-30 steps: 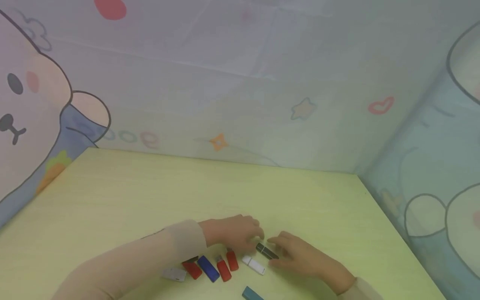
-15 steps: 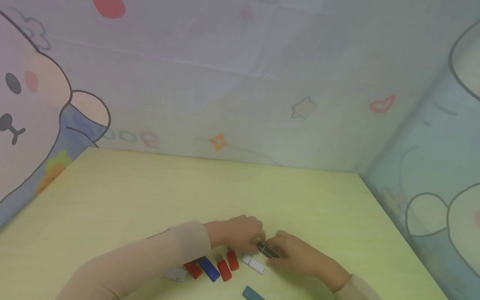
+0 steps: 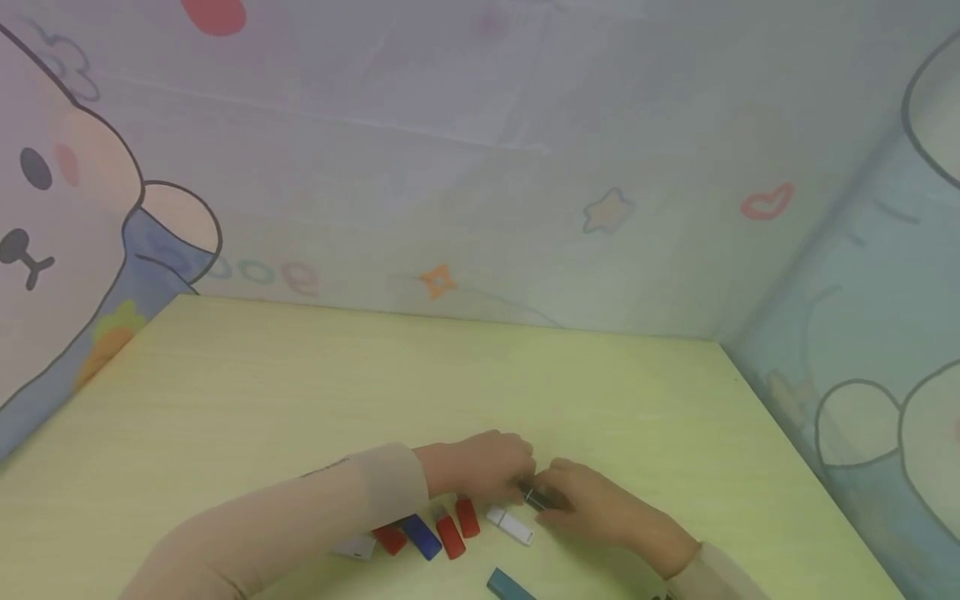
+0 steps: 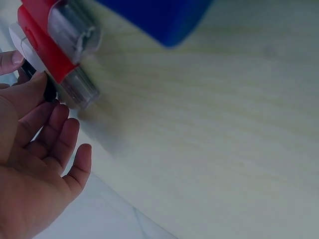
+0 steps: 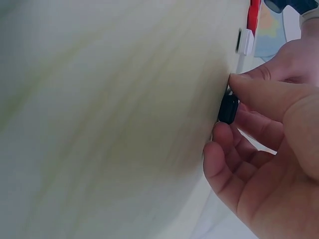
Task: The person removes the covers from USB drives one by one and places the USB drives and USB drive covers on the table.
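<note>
Low in the head view, a black USB flash drive [image 3: 543, 499] with a pale band spans the gap between both hands. My left hand [image 3: 480, 465] pinches its left end between thumb and forefinger; the left wrist view shows the dark drive [image 4: 50, 92] there. Around its right end are the thumb and fingers of my right hand [image 3: 603, 504]. The right wrist view shows the drive's black end [image 5: 228, 108] between thumb and fingers, close to the tabletop. Just in front lies a white flash drive [image 3: 511, 527]. The fingers hide part of the black drive.
Left of the white drive lie two red flash drives [image 3: 450, 535], a blue one [image 3: 422, 538], another red one [image 3: 391, 540] and a pale one [image 3: 355, 547], partly under my left sleeve. A teal drive [image 3: 510, 585] lies nearest. Printed cloth [image 3: 480, 167] stands behind the table [image 3: 375, 375].
My left hand has moved slightly right and taken hold of the black drive's left end. My right fingers have closed round its right end. The other drives have stayed in place.
</note>
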{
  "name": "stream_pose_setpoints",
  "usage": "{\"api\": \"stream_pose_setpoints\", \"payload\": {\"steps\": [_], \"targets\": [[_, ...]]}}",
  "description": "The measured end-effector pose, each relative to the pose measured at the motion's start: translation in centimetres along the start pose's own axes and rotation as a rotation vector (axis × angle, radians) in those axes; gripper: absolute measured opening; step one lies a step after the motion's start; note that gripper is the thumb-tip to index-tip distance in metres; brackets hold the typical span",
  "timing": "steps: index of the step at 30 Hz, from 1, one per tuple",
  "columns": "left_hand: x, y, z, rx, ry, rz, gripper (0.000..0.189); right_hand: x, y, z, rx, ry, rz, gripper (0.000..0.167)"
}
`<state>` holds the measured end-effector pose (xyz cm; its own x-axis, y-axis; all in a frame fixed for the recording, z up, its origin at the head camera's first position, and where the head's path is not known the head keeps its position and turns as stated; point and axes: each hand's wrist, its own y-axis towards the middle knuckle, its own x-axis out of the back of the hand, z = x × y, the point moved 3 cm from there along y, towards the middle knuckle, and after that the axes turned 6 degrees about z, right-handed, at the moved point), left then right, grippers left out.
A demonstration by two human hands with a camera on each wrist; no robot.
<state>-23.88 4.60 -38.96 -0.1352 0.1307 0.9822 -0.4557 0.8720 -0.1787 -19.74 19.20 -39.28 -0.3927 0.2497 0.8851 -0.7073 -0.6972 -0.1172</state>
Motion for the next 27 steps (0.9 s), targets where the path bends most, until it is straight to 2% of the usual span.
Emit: {"api": "stream_pose_setpoints", "payload": {"steps": [5, 15, 21, 27], "targets": [[0.1, -0.2, 0.0, 0.003, 0.021, 0.001, 0.011, 0.0, 0.2, 0.0, 0.013, -0.004, 0.0, 0.029], [0.6, -1.1, 0.0, 0.035, -0.014, 0.009, 0.011, 0.2, 0.6, 0.3, -0.002, -0.023, -0.009, 0.031], [1.2, -2.1, 0.0, 0.05, -0.035, -0.052, 0.009, 1.0, 0.8, 0.8, 0.035, -0.023, -0.033, 0.029], [1.9, -3.1, -0.1, 0.085, -0.012, -0.099, 0.01, 1.9, 0.9, 1.7, 0.081, 0.072, -0.036, 0.028]]}}
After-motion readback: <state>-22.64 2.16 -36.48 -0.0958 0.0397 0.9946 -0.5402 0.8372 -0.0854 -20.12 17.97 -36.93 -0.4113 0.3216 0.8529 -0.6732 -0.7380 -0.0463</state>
